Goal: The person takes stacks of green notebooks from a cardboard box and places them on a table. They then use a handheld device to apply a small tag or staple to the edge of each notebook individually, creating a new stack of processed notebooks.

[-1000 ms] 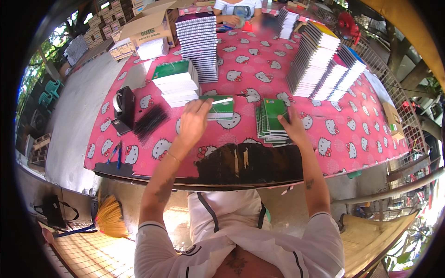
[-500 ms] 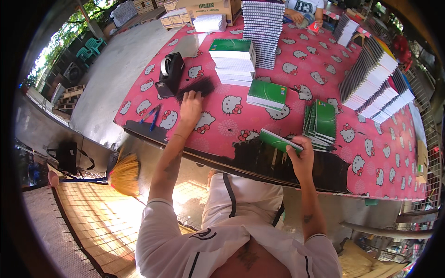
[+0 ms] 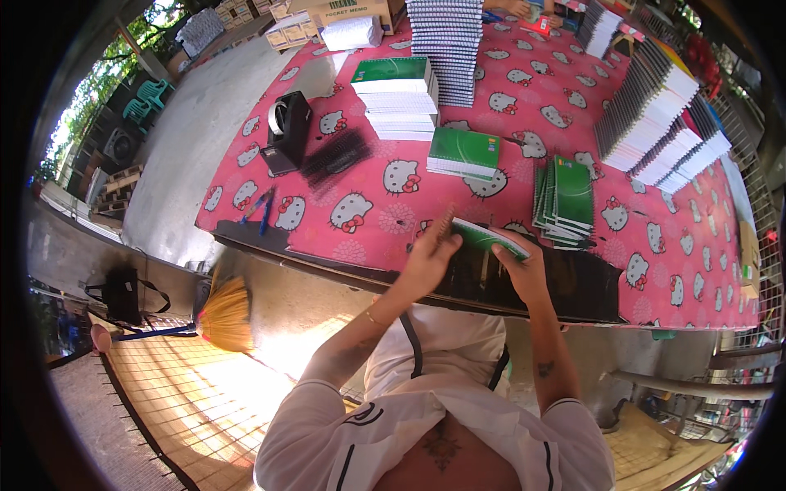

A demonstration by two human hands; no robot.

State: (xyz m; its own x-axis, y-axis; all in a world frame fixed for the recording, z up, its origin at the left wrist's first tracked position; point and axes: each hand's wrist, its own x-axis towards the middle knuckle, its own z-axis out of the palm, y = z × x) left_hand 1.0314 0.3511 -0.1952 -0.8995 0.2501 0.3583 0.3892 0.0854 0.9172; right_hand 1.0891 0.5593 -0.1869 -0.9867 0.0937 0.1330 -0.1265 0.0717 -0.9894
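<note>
A small notebook with a green cover (image 3: 483,235) is tilted up over the near table edge, with my right hand (image 3: 524,263) closed around its right end. My left hand (image 3: 431,255) is at the notebook's left end, thumb beside its corner and fingers drawn together. Whatever those fingers pinch is too small or hidden to make out. Right of the hands lies a fanned pile of green notebooks (image 3: 571,196). Beyond is a short stack of green notebooks (image 3: 465,151). A heap of black spiral binding coils (image 3: 337,157) rests beside the black tape dispenser (image 3: 286,135).
A taller notebook stack (image 3: 397,98) and a high spiral-bound stack (image 3: 444,53) stand farther back. More spiral notebooks (image 3: 647,106) fill the right side. Blue pens (image 3: 265,213) lie near the left edge. Another person's hands (image 3: 516,8) are across the pink table (image 3: 368,184).
My left hand has left the black coils and come right to the notebook's left end. The notebook stays in my right hand. The whole view has shifted slightly.
</note>
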